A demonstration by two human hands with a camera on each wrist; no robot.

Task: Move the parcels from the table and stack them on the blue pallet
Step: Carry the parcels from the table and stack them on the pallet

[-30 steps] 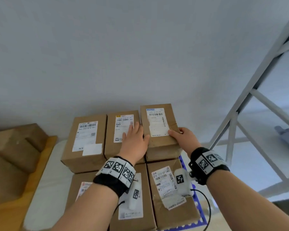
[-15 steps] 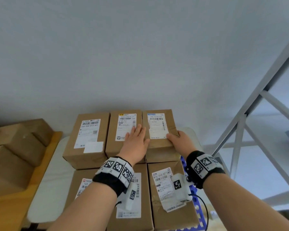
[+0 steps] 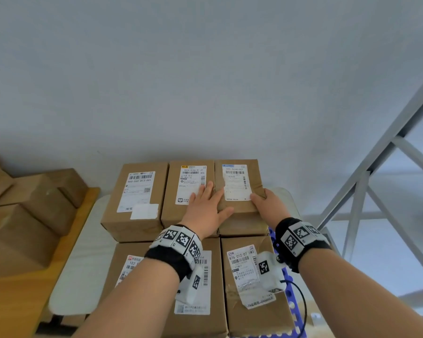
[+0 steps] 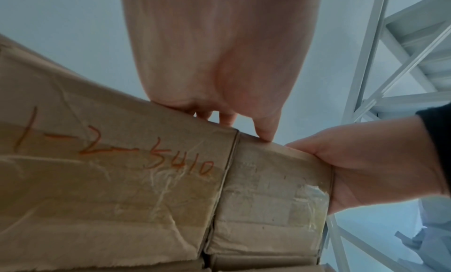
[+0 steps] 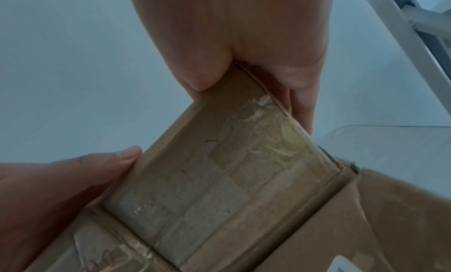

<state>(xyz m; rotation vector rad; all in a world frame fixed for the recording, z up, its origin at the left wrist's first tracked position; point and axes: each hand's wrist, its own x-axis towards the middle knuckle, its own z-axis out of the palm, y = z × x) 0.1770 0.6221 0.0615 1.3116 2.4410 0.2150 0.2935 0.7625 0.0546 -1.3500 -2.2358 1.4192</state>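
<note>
Gripping the brown taped cardboard parcel with the creased white label [image 3: 237, 191] at its near corner with the right hand [image 3: 266, 206], thumb on top and fingers curled down the side. Pressing the left hand [image 3: 206, 211] flat, fingers straight, across the seam with the neighbouring brown cardboard parcel [image 3: 171, 215]. Set in the far row of the stack above the blue perforated plastic pallet [image 3: 292, 320], on the side where the pallet's edge shows. Likely squaring it up before letting go. Could overhang that pallet edge if left askew, then tip off on release. Could ride up on the neighbour if shoved at an angle. Could drive the whole far row off the pallet's back if pushed too hard. Cannot tell how fully the layer beneath supports it.
</note>
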